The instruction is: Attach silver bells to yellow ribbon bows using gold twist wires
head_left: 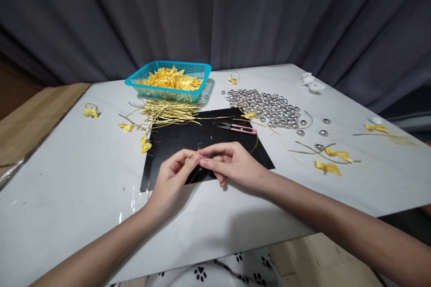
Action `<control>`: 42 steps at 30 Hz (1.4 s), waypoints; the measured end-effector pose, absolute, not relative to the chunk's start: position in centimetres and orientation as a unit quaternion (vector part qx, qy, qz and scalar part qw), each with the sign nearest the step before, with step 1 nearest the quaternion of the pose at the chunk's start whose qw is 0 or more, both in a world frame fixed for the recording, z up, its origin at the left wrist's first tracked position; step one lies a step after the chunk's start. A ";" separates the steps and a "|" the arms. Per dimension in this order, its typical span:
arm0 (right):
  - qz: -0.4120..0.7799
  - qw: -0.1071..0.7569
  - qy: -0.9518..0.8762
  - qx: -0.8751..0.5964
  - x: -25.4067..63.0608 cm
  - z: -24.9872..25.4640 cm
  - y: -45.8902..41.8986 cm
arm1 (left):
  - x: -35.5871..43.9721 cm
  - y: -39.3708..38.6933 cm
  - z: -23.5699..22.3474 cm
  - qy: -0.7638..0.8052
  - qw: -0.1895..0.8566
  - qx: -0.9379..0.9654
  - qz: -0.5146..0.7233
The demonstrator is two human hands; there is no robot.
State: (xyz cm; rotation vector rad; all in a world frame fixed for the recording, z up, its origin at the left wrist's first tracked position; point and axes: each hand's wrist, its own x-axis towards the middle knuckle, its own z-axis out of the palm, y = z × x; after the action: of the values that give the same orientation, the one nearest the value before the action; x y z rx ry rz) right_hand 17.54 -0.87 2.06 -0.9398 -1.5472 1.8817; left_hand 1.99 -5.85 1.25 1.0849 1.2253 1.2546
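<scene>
My left hand (173, 175) and my right hand (234, 163) meet at the fingertips over a black mat (178, 136). Both are closed in a pinch on a thin gold cord (196, 174), mostly hidden by the fingers; a bit of it shows below them. Just beyond my right hand lie pink-handled thread snips (240, 128). Behind the mat is a pile of gold cords (168, 111). Yellow ribbon bows lie nearby, one bow (146, 145) at the mat's left edge and another bow (249, 115) at its far right corner.
A blue basket (134, 82) of yellow bows stands at the back. Silver heart-shaped beads (264, 105) are heaped right of it. Finished bow rings (90, 111) lie at left and back. Loose bows (328, 168), cords and white scraps (312, 81) lie at right on the white table (67, 179).
</scene>
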 end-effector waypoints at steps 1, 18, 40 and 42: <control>0.687 0.283 -0.568 -0.353 17.4 1.9 -1.0 | 2.0 -5.9 1.2 0.510 0.511 0.454 0.522; 0.563 0.383 -0.635 -0.366 17.1 1.9 -1.4 | 2.2 -6.0 0.9 0.565 0.474 0.425 0.524; 0.545 0.354 -0.676 -0.349 17.2 1.5 -1.1 | 2.3 -6.3 1.4 0.605 0.357 0.502 0.505; 0.548 0.351 -0.674 -0.349 17.2 1.6 -1.2 | 2.4 -6.4 1.4 0.605 0.351 0.499 0.512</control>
State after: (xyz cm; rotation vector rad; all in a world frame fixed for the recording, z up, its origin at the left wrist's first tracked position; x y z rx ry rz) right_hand 17.22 -1.16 1.57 -0.9026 -1.7462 1.4193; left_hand 2.41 -6.37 1.44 1.2909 1.5649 1.3256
